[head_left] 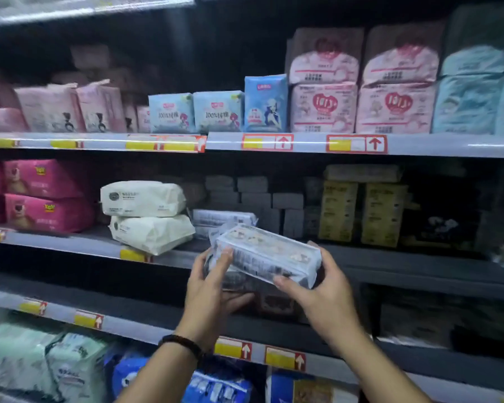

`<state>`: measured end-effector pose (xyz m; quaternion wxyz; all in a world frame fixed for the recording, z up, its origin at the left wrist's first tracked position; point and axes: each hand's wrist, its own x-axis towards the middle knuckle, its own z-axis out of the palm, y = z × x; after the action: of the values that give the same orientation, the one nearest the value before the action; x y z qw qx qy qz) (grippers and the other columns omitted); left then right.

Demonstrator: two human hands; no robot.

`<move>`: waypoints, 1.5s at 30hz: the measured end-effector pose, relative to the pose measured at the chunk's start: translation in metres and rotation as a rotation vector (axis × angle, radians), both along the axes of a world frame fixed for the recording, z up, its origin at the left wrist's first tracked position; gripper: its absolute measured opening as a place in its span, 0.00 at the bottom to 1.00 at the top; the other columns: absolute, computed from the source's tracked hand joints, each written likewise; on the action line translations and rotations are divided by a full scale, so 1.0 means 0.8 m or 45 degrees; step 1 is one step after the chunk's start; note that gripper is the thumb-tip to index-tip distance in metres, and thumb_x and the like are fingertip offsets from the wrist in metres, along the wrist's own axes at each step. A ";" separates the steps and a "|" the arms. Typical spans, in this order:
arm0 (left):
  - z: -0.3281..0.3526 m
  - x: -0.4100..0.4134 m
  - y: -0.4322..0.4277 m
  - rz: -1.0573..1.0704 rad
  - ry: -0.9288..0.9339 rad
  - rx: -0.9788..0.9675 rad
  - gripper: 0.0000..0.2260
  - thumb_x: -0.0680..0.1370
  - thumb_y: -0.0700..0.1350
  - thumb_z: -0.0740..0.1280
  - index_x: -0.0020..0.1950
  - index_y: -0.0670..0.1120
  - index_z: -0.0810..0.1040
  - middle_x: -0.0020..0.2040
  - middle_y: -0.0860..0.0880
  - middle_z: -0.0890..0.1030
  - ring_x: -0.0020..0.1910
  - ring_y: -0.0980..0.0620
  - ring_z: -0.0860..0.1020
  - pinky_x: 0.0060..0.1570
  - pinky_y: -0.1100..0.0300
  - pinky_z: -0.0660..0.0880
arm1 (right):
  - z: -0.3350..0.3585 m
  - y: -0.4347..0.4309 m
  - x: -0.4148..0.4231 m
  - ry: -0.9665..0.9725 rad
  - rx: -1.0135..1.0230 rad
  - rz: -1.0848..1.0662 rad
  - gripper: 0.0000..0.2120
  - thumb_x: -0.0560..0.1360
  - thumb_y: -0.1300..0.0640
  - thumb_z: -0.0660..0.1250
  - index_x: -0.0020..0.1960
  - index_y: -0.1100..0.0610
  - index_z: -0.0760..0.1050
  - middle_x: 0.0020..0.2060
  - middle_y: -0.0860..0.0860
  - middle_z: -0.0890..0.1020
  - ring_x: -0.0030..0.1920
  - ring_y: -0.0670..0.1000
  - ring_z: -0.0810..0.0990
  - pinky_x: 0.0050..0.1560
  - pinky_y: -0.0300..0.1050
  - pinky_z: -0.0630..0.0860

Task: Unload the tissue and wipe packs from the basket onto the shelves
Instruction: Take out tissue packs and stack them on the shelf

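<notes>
Black bead bracelet (184, 344) on left wrist, nearest. Left hand (213, 289) curls round left end of clear-wrapped wipe pack (269, 253); right hand (323, 292) grips right end. Pack tilted, in air before middle shelf (390, 255). Beyond, at 10 o'clock of pack: two stacked white packs (146, 216) on shelf.

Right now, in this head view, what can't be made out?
- The basket: outside the head view's frame.
- Print on the clear pack: motion-blurred, unreadable.
- The dark item beneath it: mostly covered by the pack and the left hand; the right hand holds the other end.
- The grey packs at the shelf back: too dark.
</notes>
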<state>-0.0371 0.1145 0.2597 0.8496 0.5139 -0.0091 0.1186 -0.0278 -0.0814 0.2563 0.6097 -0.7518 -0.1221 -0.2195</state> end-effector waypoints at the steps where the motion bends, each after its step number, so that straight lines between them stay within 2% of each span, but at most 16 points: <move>1: 0.012 0.014 0.018 -0.014 -0.064 0.066 0.23 0.76 0.47 0.77 0.69 0.53 0.75 0.63 0.43 0.85 0.56 0.34 0.86 0.55 0.39 0.83 | 0.018 0.014 0.015 -0.033 -0.009 -0.020 0.42 0.64 0.46 0.87 0.73 0.45 0.72 0.59 0.38 0.84 0.58 0.37 0.82 0.58 0.39 0.80; 4: 0.039 0.041 0.045 0.013 -0.212 0.362 0.36 0.70 0.35 0.81 0.73 0.53 0.72 0.64 0.44 0.85 0.61 0.42 0.85 0.59 0.42 0.83 | 0.059 0.036 0.043 -0.133 -0.040 -0.080 0.48 0.64 0.40 0.85 0.79 0.44 0.68 0.64 0.38 0.81 0.65 0.42 0.80 0.65 0.44 0.78; 7: 0.068 0.091 0.074 0.133 -0.283 0.553 0.35 0.73 0.35 0.77 0.75 0.55 0.69 0.64 0.46 0.85 0.61 0.45 0.85 0.59 0.42 0.83 | 0.099 0.064 0.080 -0.155 -0.041 -0.128 0.50 0.67 0.39 0.83 0.82 0.46 0.63 0.70 0.43 0.77 0.71 0.45 0.75 0.68 0.41 0.72; 10: 0.097 0.138 0.093 0.218 -0.277 0.584 0.31 0.78 0.34 0.74 0.73 0.56 0.65 0.64 0.44 0.83 0.58 0.43 0.86 0.52 0.43 0.85 | 0.129 0.095 0.123 -0.115 -0.049 -0.191 0.48 0.68 0.37 0.81 0.81 0.48 0.65 0.68 0.44 0.77 0.68 0.46 0.75 0.66 0.43 0.72; 13: 0.106 0.171 0.100 0.330 -0.188 0.720 0.25 0.80 0.38 0.73 0.67 0.52 0.62 0.59 0.41 0.83 0.40 0.45 0.88 0.36 0.53 0.84 | 0.140 0.116 0.166 -0.013 -0.130 -0.236 0.38 0.66 0.33 0.79 0.65 0.55 0.74 0.59 0.49 0.81 0.59 0.53 0.81 0.56 0.49 0.79; 15: 0.106 0.181 0.103 0.534 -0.138 0.954 0.20 0.79 0.43 0.75 0.63 0.50 0.67 0.57 0.44 0.83 0.37 0.47 0.88 0.32 0.57 0.82 | 0.142 0.125 0.181 0.080 -0.185 -0.217 0.29 0.68 0.34 0.79 0.52 0.54 0.73 0.53 0.52 0.81 0.49 0.51 0.81 0.42 0.47 0.76; 17: 0.101 0.187 0.104 0.743 -0.106 1.234 0.17 0.78 0.47 0.76 0.61 0.47 0.72 0.57 0.46 0.82 0.48 0.44 0.86 0.42 0.55 0.79 | 0.140 0.133 0.190 0.126 -0.237 -0.226 0.25 0.69 0.35 0.79 0.46 0.52 0.71 0.51 0.52 0.80 0.44 0.47 0.78 0.36 0.43 0.72; 18: 0.098 0.188 0.102 0.821 -0.118 1.312 0.20 0.78 0.47 0.77 0.64 0.45 0.73 0.59 0.45 0.81 0.55 0.42 0.84 0.49 0.54 0.77 | 0.139 0.137 0.193 0.127 -0.255 -0.247 0.24 0.70 0.35 0.79 0.45 0.52 0.71 0.50 0.51 0.80 0.43 0.47 0.78 0.36 0.43 0.73; 21: 0.087 0.190 0.089 0.934 -0.197 1.411 0.33 0.79 0.44 0.74 0.80 0.41 0.62 0.73 0.37 0.72 0.69 0.36 0.75 0.65 0.46 0.75 | 0.140 0.144 0.196 0.106 -0.259 -0.302 0.24 0.69 0.36 0.79 0.43 0.51 0.71 0.47 0.50 0.80 0.44 0.49 0.80 0.43 0.47 0.78; 24: 0.069 0.192 0.080 1.033 -0.239 1.659 0.29 0.83 0.45 0.68 0.82 0.47 0.60 0.79 0.37 0.62 0.58 0.36 0.81 0.53 0.43 0.80 | 0.142 0.144 0.196 0.111 -0.268 -0.290 0.24 0.70 0.36 0.79 0.43 0.52 0.71 0.47 0.50 0.78 0.42 0.48 0.78 0.40 0.45 0.75; 28: 0.060 0.199 0.082 1.064 -0.108 1.899 0.24 0.84 0.47 0.64 0.79 0.53 0.62 0.81 0.40 0.56 0.46 0.38 0.85 0.39 0.51 0.74 | 0.147 0.144 0.195 0.124 -0.341 -0.266 0.26 0.70 0.34 0.78 0.43 0.55 0.73 0.46 0.53 0.81 0.40 0.50 0.81 0.32 0.43 0.72; 33: 0.079 0.183 0.084 0.957 -0.030 1.989 0.26 0.83 0.45 0.64 0.80 0.54 0.60 0.83 0.39 0.53 0.49 0.39 0.84 0.41 0.51 0.74 | 0.157 0.131 0.179 0.206 -0.524 -0.162 0.28 0.71 0.31 0.75 0.49 0.54 0.71 0.51 0.51 0.80 0.44 0.48 0.78 0.38 0.44 0.74; 36: 0.086 0.158 0.085 0.900 -0.005 1.991 0.32 0.82 0.48 0.65 0.84 0.53 0.55 0.85 0.39 0.47 0.55 0.37 0.84 0.47 0.48 0.78 | 0.147 0.108 0.161 0.193 -0.571 -0.195 0.33 0.72 0.32 0.75 0.61 0.56 0.70 0.59 0.54 0.77 0.55 0.54 0.79 0.48 0.48 0.76; 39: 0.076 0.121 0.077 0.954 -0.207 2.013 0.33 0.80 0.49 0.68 0.82 0.52 0.59 0.84 0.41 0.55 0.50 0.39 0.84 0.41 0.50 0.76 | 0.119 0.071 0.128 0.117 -0.584 -0.174 0.30 0.76 0.40 0.74 0.71 0.52 0.70 0.59 0.51 0.80 0.59 0.52 0.80 0.53 0.45 0.75; 42: 0.040 0.070 0.050 0.791 -0.423 2.019 0.20 0.80 0.51 0.68 0.71 0.55 0.69 0.70 0.50 0.70 0.44 0.44 0.82 0.37 0.51 0.77 | 0.070 0.031 0.082 0.172 -0.582 -0.060 0.12 0.79 0.47 0.74 0.59 0.47 0.78 0.45 0.46 0.84 0.46 0.47 0.83 0.45 0.43 0.78; 45: -0.021 0.020 0.011 0.396 -0.482 2.059 0.09 0.79 0.55 0.66 0.58 0.59 0.74 0.56 0.57 0.79 0.49 0.50 0.82 0.45 0.52 0.79 | 0.002 -0.010 0.032 0.223 -0.685 0.000 0.03 0.78 0.51 0.76 0.50 0.48 0.82 0.39 0.46 0.86 0.41 0.44 0.84 0.42 0.40 0.77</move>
<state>-0.0212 0.1236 0.2426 0.1784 0.9306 -0.1625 0.2753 -0.0022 -0.0893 0.2579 0.3965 -0.9027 -0.1227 -0.1135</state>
